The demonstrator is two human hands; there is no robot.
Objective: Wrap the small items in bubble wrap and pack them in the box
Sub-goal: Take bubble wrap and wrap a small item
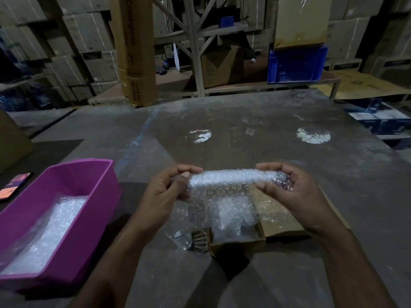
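Glossy clear bubble wrap, matt brown cardboard box, smooth magenta plastic bin.

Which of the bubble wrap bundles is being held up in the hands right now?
The rolled bundle, gripped at its ends by the left hand and right hand above the cardboard box. The others lie in the box and in the purple bin.

Bare forearms, no sleeves

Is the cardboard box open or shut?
Open: the cardboard box has its flap folded out to the right, and bubble wrap shows inside.
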